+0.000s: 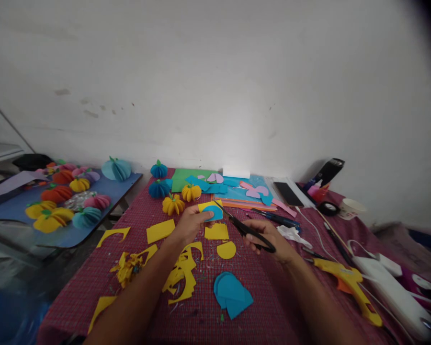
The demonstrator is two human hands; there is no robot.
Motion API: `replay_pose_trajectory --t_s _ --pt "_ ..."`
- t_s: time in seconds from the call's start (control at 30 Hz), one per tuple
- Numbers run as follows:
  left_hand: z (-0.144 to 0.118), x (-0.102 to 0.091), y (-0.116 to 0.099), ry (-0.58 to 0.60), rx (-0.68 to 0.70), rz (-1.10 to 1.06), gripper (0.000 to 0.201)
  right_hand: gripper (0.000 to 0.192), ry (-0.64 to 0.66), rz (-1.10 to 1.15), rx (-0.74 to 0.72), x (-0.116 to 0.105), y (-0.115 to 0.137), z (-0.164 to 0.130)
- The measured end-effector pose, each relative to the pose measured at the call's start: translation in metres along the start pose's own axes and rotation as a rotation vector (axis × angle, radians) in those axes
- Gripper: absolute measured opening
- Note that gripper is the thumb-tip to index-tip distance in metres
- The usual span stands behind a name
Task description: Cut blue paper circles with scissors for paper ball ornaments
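One rounded blue sheet (214, 213) atop yellow sheet (204, 206) | left fingers (201, 217) pinching both | right fingers (256, 224) gripping scissors (240, 226)

- Just 1 cam, worn up on the head.
- It looks fwd & down at the desk (269, 292), w/ the L hand (191, 223) & R hand (265, 235) nr the mid.
- The arms (140, 297) come in from the bottom edge, so the cam is close, up above & behind the hands.
- The wall (215, 86) is farther off, past the desk, & fills the top half.
- V. wide pic: a blue desk (125, 190) fits in at the L side too.
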State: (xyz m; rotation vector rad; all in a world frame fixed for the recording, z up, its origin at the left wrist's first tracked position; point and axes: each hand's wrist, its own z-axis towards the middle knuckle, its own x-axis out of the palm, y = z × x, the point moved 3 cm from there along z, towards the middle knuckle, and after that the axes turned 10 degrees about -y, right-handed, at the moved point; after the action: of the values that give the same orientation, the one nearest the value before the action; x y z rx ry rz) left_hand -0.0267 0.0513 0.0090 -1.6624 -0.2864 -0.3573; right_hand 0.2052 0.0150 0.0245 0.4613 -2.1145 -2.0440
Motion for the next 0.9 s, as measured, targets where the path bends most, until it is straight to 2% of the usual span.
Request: replay_pose_trajectory --t_s 0.2,0.6,0.9 --pt "0.000 0.000 0.003 0.017 -0.018 0.036 0.028 0.035 0.023 0.043 -0.017 0.004 -0.001 0.001" --pt "0.000 0.000 0.004 0.023 -0.025 0.052 0.030 0.037 0.001 0.056 0.007 0.002 -0.003 0.001" --pt "0.000 0.002 0.002 -0.056 0.071 -0.025 0.027 0.032 0.020 0.149 -0.035 0.013 -0.004 0.002"
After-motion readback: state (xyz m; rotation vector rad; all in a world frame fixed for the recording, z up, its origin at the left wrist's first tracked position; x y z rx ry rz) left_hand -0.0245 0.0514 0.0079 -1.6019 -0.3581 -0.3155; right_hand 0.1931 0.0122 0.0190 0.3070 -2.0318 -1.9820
